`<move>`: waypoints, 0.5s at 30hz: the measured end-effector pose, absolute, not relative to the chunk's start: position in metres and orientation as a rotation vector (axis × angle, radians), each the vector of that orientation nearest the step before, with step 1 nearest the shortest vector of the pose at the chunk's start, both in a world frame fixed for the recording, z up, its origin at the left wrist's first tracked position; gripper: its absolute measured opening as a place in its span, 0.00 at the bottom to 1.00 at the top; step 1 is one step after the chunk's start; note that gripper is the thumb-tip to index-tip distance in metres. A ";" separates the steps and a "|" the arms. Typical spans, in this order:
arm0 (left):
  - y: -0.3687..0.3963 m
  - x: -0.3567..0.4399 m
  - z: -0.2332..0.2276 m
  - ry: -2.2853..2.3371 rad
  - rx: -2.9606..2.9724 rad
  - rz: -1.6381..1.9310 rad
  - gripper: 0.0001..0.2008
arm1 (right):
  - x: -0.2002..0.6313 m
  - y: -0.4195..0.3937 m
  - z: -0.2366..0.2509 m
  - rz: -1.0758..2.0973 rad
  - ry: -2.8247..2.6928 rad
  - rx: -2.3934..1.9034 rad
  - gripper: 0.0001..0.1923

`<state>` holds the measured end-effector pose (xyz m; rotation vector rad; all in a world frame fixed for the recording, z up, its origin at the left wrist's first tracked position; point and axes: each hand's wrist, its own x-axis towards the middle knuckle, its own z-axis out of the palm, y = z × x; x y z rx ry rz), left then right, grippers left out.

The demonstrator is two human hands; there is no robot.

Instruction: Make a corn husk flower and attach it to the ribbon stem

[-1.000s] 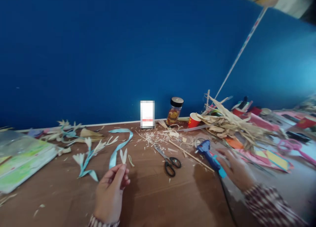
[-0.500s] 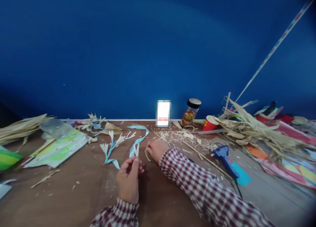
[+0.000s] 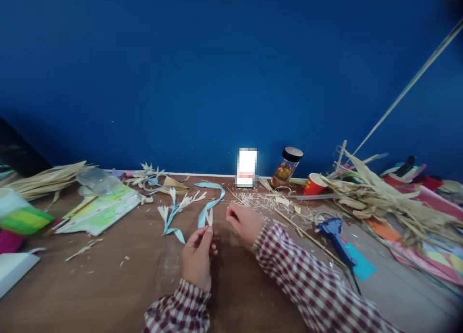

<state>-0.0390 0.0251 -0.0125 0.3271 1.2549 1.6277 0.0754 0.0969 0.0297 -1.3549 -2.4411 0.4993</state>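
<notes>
From the head camera, your left hand pinches a small pale leaf-shaped piece of dry husk between thumb and fingertips. The piece stands up above your fingers, long way up and down, with its two pointed tips toward the blue wall. It sits in the middle of the view, just over the brown wooden table.

Your right hand is close beside it, a little to the right, not touching it. Its fingers are curled in, but you cannot tell if they hold anything.

Just behind the piece lies a curly light blue ribbon, and left of that a blue stem with pale husk flowers.

The table is bare and open in front of your left hand and toward the near left edge. The right side is crowded: a blue glue gun lies near your right sleeve, and a big heap of dry husks fills the far right. A glass jar with a black lid and a red paper cup stand at the back edge by the wall
</notes>
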 end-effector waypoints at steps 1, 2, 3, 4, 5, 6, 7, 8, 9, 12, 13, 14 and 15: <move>0.026 -0.038 -0.011 1.243 0.309 1.601 0.14 | 0.082 0.090 0.031 0.557 -2.377 -1.315 0.03; 0.026 -0.036 -0.008 1.230 0.296 1.576 0.14 | 0.088 0.084 0.032 0.670 -2.268 -1.249 0.02; 0.027 -0.034 -0.006 1.219 0.294 1.555 0.14 | 0.094 0.077 0.033 0.774 -2.154 -1.195 0.02; 0.028 -0.031 -0.004 1.211 0.299 1.537 0.13 | 0.098 0.072 0.032 0.858 -2.044 -1.147 0.02; 0.028 -0.027 -0.002 1.204 0.308 1.519 0.13 | 0.102 0.067 0.031 0.909 -1.950 -1.117 0.02; 0.029 -0.022 0.000 1.195 0.317 1.497 0.12 | 0.105 0.064 0.030 0.923 -1.884 -1.112 0.02; 0.030 -0.018 0.002 1.185 0.325 1.476 0.12 | 0.107 0.062 0.029 0.918 -1.837 -1.116 0.02; 0.030 -0.013 0.003 1.173 0.332 1.457 0.12 | 0.108 0.060 0.028 0.910 -1.799 -1.123 0.02; 0.031 -0.008 0.003 1.160 0.337 1.441 0.11 | 0.110 0.059 0.026 0.908 -1.765 -1.125 0.02; 0.033 0.003 0.001 1.128 0.343 1.408 0.10 | 0.111 0.059 0.020 0.956 -1.689 -1.097 0.03; 0.034 0.006 0.000 1.121 0.343 1.399 0.10 | 0.112 0.059 0.018 0.979 -1.669 -1.086 0.03; 0.034 0.008 -0.001 1.114 0.341 1.390 0.09 | 0.112 0.059 0.016 0.998 -1.652 -1.078 0.03; 0.034 0.009 -0.002 1.107 0.340 1.377 0.08 | 0.112 0.059 0.014 1.014 -1.641 -1.074 0.03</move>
